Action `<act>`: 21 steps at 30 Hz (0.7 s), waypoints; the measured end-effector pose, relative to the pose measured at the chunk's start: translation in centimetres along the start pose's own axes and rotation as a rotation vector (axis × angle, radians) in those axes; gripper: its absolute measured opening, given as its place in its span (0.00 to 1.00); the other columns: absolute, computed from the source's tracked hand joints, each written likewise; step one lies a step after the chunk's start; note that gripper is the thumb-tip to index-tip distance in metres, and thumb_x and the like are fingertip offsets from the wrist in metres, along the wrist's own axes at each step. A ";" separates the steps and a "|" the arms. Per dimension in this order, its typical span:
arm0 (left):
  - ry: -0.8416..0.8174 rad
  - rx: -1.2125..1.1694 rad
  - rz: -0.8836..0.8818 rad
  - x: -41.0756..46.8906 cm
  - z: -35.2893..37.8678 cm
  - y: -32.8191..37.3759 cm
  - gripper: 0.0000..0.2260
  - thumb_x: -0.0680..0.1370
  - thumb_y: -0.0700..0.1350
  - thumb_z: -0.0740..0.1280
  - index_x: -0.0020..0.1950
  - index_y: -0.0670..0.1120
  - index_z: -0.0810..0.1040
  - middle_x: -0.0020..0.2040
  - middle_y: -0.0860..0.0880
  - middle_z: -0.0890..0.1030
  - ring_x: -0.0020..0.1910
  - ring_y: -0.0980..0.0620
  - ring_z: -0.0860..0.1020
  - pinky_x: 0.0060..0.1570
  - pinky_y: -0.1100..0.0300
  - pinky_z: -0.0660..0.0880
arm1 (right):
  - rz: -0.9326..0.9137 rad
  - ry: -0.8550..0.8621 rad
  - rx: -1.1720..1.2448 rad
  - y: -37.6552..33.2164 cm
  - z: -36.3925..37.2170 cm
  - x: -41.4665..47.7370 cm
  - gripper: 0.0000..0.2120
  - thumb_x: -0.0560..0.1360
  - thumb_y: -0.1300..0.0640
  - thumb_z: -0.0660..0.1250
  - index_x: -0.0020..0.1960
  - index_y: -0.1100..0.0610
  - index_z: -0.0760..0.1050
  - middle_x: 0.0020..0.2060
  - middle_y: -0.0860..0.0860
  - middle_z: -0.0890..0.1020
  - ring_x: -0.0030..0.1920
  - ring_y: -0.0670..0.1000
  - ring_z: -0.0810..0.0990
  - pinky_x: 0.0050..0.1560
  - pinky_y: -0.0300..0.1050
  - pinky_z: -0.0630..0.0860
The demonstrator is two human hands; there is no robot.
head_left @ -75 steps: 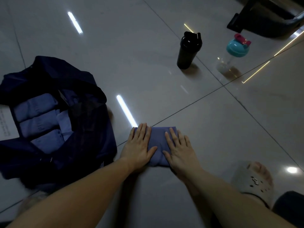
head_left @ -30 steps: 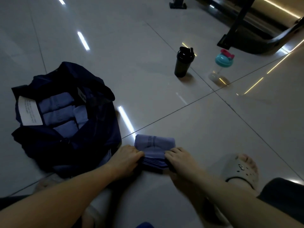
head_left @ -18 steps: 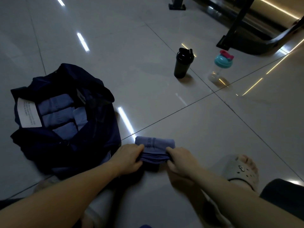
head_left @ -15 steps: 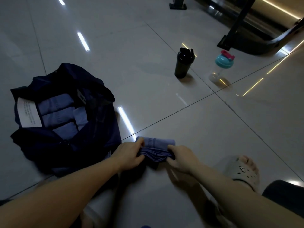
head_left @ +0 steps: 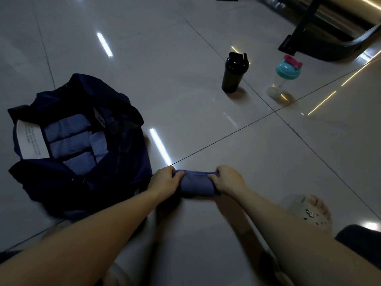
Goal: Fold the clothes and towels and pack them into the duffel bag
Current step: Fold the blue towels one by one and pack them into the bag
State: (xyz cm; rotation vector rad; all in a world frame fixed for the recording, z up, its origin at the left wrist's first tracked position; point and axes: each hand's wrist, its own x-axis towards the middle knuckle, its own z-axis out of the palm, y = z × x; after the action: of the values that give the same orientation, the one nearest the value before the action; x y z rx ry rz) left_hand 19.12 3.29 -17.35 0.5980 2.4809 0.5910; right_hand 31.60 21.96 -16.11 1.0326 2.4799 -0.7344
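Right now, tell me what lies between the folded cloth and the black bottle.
Only bare glossy floor, crossed by one dark grout line, separates folded cloth from black bottle; head view.

The tiled floor [head_left: 195, 100] carries a duffel bag [head_left: 115, 182], black shaker [head_left: 235, 75], teal-lidded bottle [head_left: 284, 79] — perhaps a stand's foot [head_left: 292, 43].

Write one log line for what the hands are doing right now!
left hand: grips folded blue cloth | right hand: grips its other end | duffel bag: open, folded pieces inside
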 end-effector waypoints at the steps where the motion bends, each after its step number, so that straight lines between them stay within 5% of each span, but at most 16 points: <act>1: 0.010 0.011 -0.025 0.2 0.1 0.2 0.15 0.81 0.59 0.62 0.42 0.49 0.75 0.47 0.45 0.83 0.44 0.44 0.77 0.42 0.56 0.69 | 0.027 0.011 -0.010 -0.2 0.1 0.1 0.17 0.79 0.43 0.64 0.53 0.56 0.78 0.53 0.59 0.83 0.55 0.62 0.80 0.48 0.49 0.73; 10: 0.081 0.145 -0.068 2.0 0.3 0.7 0.16 0.79 0.59 0.65 0.50 0.46 0.71 0.49 0.44 0.79 0.48 0.40 0.78 0.43 0.51 0.73 | 0.209 -0.017 0.018 -0.5 -0.6 0.9 0.25 0.77 0.37 0.65 0.59 0.58 0.73 0.57 0.57 0.81 0.57 0.60 0.79 0.46 0.46 0.69; 12: 0.216 0.286 0.172 2.0 -0.2 0.9 0.13 0.77 0.52 0.70 0.51 0.46 0.71 0.48 0.45 0.75 0.44 0.42 0.76 0.39 0.52 0.69 | 0.224 -0.070 0.025 -0.6 -0.8 1.2 0.25 0.77 0.37 0.65 0.59 0.59 0.76 0.57 0.58 0.81 0.57 0.61 0.80 0.46 0.46 0.70; 14: 0.332 0.407 0.599 2.2 0.0 1.1 0.09 0.72 0.42 0.73 0.47 0.45 0.74 0.44 0.45 0.74 0.40 0.43 0.74 0.36 0.52 0.66 | 0.233 -0.108 0.047 -0.8 -0.9 1.5 0.25 0.78 0.38 0.65 0.59 0.60 0.77 0.57 0.59 0.82 0.56 0.61 0.80 0.46 0.46 0.72; 16: 0.315 0.375 0.917 2.1 0.9 1.0 0.05 0.74 0.41 0.71 0.45 0.44 0.76 0.43 0.44 0.75 0.39 0.43 0.73 0.37 0.50 0.69 | 0.249 -0.123 0.067 -0.8 -0.7 1.7 0.24 0.78 0.39 0.66 0.59 0.60 0.76 0.57 0.60 0.82 0.55 0.62 0.81 0.47 0.47 0.74; 21: 0.137 0.478 0.891 0.6 2.6 -1.9 0.28 0.79 0.62 0.63 0.70 0.43 0.75 0.66 0.43 0.76 0.63 0.44 0.74 0.66 0.48 0.72 | 0.256 -0.093 0.097 -1.0 -0.8 1.2 0.19 0.78 0.40 0.65 0.50 0.58 0.73 0.55 0.59 0.81 0.55 0.62 0.80 0.46 0.47 0.72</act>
State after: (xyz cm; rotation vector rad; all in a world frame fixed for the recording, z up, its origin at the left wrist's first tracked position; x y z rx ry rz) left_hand 19.58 2.87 -20.57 1.9445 2.3901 0.3265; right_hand 29.94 22.52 -15.74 1.2902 2.1994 -0.8070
